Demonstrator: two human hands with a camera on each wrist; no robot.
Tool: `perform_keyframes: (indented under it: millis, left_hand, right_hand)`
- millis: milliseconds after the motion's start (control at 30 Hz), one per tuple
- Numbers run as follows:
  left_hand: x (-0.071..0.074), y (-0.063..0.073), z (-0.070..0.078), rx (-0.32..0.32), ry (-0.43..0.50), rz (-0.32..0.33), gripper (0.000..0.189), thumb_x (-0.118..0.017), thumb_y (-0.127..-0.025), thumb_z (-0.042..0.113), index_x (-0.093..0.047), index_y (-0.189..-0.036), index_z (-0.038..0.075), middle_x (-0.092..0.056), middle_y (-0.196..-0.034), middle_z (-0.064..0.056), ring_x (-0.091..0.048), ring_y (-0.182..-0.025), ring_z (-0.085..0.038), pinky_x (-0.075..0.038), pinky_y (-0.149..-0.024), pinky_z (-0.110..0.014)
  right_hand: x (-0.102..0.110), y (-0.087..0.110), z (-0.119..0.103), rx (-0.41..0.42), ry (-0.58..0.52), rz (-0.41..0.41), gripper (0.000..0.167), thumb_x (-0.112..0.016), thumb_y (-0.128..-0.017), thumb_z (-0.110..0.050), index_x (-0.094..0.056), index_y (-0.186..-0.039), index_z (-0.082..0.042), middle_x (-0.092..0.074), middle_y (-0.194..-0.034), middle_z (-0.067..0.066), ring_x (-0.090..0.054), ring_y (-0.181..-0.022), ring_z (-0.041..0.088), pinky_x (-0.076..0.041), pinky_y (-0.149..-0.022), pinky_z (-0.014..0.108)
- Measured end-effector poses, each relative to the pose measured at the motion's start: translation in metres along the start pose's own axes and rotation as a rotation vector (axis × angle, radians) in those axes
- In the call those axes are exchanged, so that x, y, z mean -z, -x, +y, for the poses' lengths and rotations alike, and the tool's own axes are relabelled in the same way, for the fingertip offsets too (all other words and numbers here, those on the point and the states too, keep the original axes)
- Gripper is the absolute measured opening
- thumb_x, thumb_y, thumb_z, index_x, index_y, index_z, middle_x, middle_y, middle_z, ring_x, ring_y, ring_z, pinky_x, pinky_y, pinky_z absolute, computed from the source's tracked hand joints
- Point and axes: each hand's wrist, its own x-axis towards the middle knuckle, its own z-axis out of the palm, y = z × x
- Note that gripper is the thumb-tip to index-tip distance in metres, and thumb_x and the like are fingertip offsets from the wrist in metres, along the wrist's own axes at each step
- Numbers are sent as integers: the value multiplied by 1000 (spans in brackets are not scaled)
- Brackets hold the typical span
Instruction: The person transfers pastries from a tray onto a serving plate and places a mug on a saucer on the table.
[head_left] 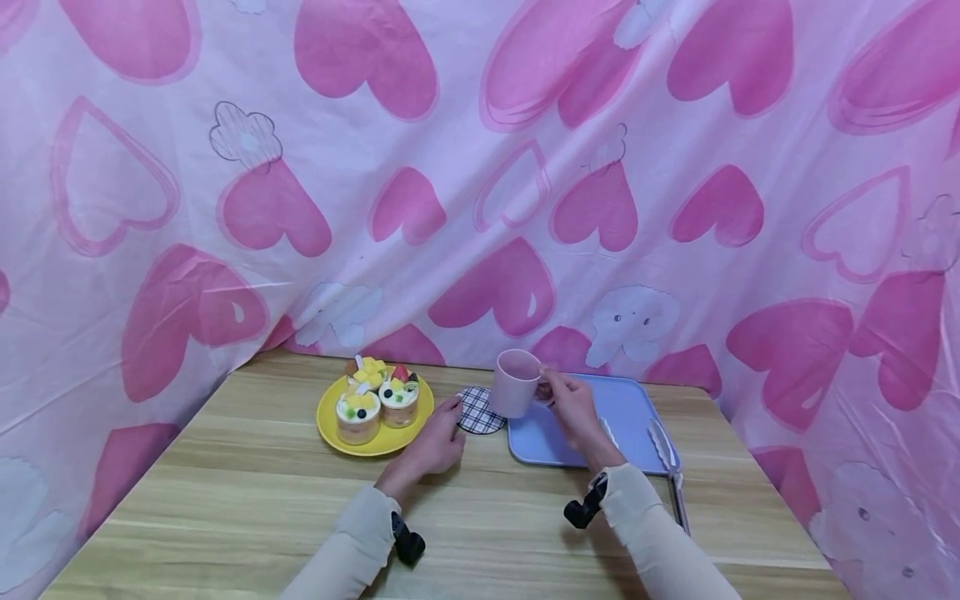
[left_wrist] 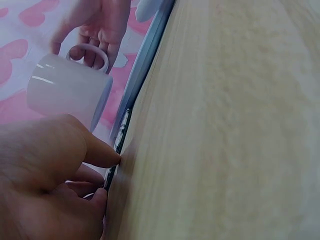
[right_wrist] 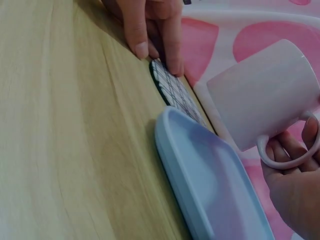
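A pale pink mug (head_left: 514, 385) hangs in the air above the gap between a round checked coaster (head_left: 480, 411) and a blue tray (head_left: 551, 437). My right hand (head_left: 572, 408) grips the mug by its handle, fingers curled through the loop, as the right wrist view shows. The coaster lies flat on the wooden table. At its left edge my left hand (head_left: 435, 440) pinches it, the thumb (right_wrist: 136, 37) on the near side and the fingers (right_wrist: 172, 47) toward the far side. Part of the tray is hidden behind my right hand and wrist.
Left of my left hand stands a yellow plate (head_left: 330, 435) with several fruit-topped dessert cups (head_left: 358, 421). Metal tongs (head_left: 678, 496) lie over the tray's right edge. A pink heart-patterned cloth (head_left: 480, 208) hangs behind the wooden table (head_left: 247, 483).
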Motion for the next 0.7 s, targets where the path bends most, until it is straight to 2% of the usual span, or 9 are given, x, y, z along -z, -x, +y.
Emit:
perform_keyframes:
  millis: [233, 500, 700]
  left_hand:
    - [0, -1, 1, 19, 11, -6, 61, -61, -105, 3, -40, -160, -11, -29, -176, -26, -31, -163, -44, -30, -132, -59]
    - [0, 0, 2, 16, 14, -2, 61, -61, -105, 2, -40, -160, -12, -29, -175, -27, -30, -163, -45, -30, -132, -59]
    - [0, 0, 2, 16, 18, 3, 61, -61, -105, 3, -40, -160, -12, -30, -175, -27, -31, -163, -45, -30, -132, -59]
  right_hand:
    - [-14, -2, 9, 36, -20, -25, 22, -70, -105, -25, -85, -97, -10, -74, -84, 1, -70, -90, 19, -62, -89, 31]
    - [-26, -9, 21, 36, 9, 6, 21, -72, -104, -24, -84, -94, -10, -75, -84, 7, -70, -90, 21, -62, -84, 30]
    - [-33, -13, 24, 30, 5, 2, 24, -72, -104, -27, -84, -96, -7, -74, -85, 7, -69, -92, 22, -61, -92, 38]
